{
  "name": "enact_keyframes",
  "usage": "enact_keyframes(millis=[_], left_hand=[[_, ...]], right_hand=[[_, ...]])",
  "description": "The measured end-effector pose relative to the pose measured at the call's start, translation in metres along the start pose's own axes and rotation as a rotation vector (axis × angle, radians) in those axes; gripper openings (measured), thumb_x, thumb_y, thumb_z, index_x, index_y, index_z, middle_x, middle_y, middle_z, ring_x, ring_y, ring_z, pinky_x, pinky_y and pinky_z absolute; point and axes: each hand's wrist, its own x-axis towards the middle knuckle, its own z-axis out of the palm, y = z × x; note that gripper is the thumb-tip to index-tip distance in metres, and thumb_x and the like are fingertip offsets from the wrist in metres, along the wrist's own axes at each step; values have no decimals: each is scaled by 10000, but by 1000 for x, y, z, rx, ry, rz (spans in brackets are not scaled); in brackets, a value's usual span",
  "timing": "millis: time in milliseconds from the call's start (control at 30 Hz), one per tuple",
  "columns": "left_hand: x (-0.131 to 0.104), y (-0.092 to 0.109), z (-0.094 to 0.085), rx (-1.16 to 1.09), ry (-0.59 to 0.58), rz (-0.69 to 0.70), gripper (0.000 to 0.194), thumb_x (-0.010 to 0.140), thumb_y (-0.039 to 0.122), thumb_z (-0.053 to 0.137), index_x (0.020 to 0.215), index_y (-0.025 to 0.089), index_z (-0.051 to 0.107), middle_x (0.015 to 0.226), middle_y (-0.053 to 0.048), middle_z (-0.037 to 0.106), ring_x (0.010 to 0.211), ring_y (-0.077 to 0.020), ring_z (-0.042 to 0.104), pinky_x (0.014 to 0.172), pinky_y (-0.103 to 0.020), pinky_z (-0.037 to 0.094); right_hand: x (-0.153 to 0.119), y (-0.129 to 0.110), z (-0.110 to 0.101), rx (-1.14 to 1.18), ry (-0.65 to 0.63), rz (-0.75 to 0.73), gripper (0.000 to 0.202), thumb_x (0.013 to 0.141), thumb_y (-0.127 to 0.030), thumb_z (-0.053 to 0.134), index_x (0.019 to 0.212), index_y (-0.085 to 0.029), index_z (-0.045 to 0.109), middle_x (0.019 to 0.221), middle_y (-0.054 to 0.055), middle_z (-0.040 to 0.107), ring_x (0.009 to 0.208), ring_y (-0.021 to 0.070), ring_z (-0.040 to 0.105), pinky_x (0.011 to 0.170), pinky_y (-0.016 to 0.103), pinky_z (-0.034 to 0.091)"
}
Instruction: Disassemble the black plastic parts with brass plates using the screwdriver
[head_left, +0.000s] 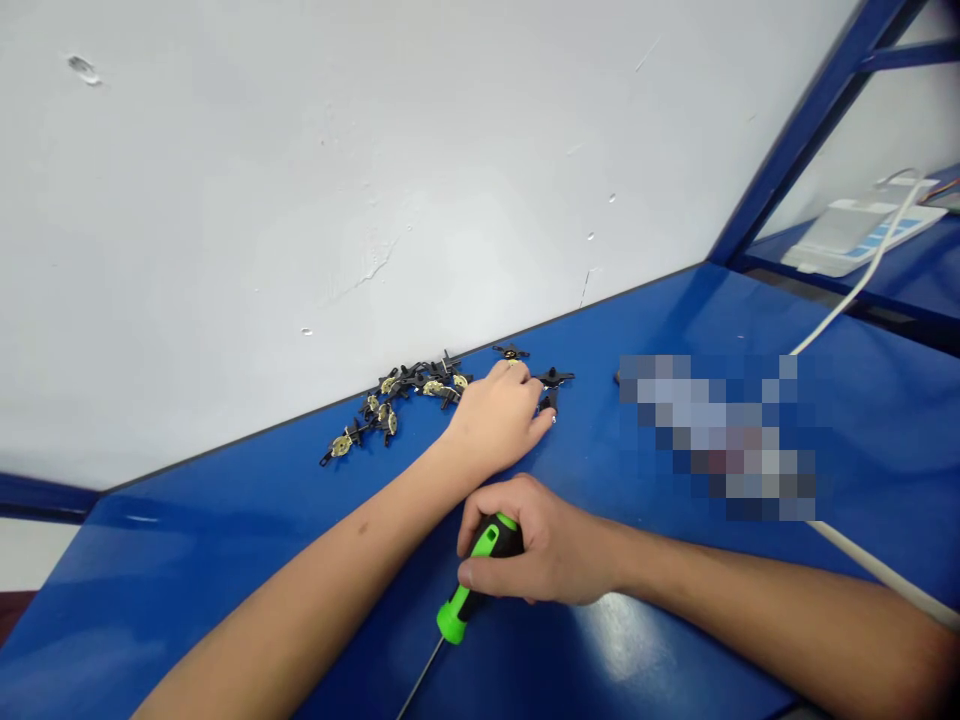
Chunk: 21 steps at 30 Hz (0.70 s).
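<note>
My left hand (499,410) reaches over small black plastic parts by the wall. Its fingers are curled down, with their tips partly hidden, and its thumb presses beside a small black part (549,402). Another black part (553,378) with pointed arms shows just past the fingers. To the left lies a loose cluster of black parts (386,420) with brass-coloured round plates. My right hand (547,545) is wrapped round the green and black handle of a screwdriver (452,615). The thin shaft points down and left, and its tip is out of view.
The blue table (225,530) meets a white wall (375,180) along its far edge. A pixelated object (720,435) lies to the right, with a white cable (847,295) near it. A blue metal frame (795,130) rises at right, with a white device (855,235) behind it.
</note>
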Motion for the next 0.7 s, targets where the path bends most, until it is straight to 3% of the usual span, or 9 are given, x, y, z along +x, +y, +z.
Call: enact_keyframes(millis=[167, 333, 367, 467, 567, 700], left_hand=[[10, 5, 6, -45, -45, 47, 158, 931, 253, 666, 975, 140, 767, 990, -135, 724, 1056, -331, 641, 742, -385, 570], [-11, -2, -2, -196, 99, -4, 208, 971, 275, 646, 1117, 169, 749, 1116, -99, 751, 1063, -247, 669, 877, -348, 560], [-19, -3, -5, -252, 158, -54, 219, 979, 278, 635, 1130, 160, 743, 1121, -104, 757, 1018, -232, 686, 855, -338, 565], [-50, -10, -21, -802, 434, -450, 194, 883, 285, 754, 1033, 162, 766, 927, -77, 788, 742, -197, 698, 712, -331, 569], [-86, -15, -38, -1312, 487, -667, 215, 823, 258, 795, 987, 140, 722, 786, -61, 749, 623, -170, 659, 565, -274, 520], [-130, -21, -46, -1665, 523, -866, 265, 827, 186, 724, 1081, 123, 683, 800, -85, 727, 606, -155, 615, 511, -240, 493]], right_hand=[[-1, -1, -1, -33, -4, -11, 221, 785, -333, 787, 853, -149, 685, 541, -74, 551, 445, 51, 450, 401, 159, 309], [-1, 0, -1, -62, 9, -48, 217, 789, -341, 779, 833, -151, 685, 552, -80, 534, 478, 47, 423, 430, 170, 303], [-1, 0, -1, -68, 7, -51, 216, 790, -341, 779, 838, -152, 686, 556, -79, 539, 480, 47, 428, 431, 169, 305], [-2, 0, -1, -90, 21, -84, 201, 781, -322, 787, 829, -152, 689, 572, -74, 559, 490, 42, 443, 443, 160, 326], [-2, -1, -3, -9, 22, 2, 252, 730, -311, 838, 805, -165, 647, 532, -74, 580, 432, 57, 495, 389, 150, 355], [-3, -5, -8, 194, 37, 132, 449, 566, -336, 961, 744, -188, 576, 452, -76, 585, 338, 99, 523, 286, 164, 376]])
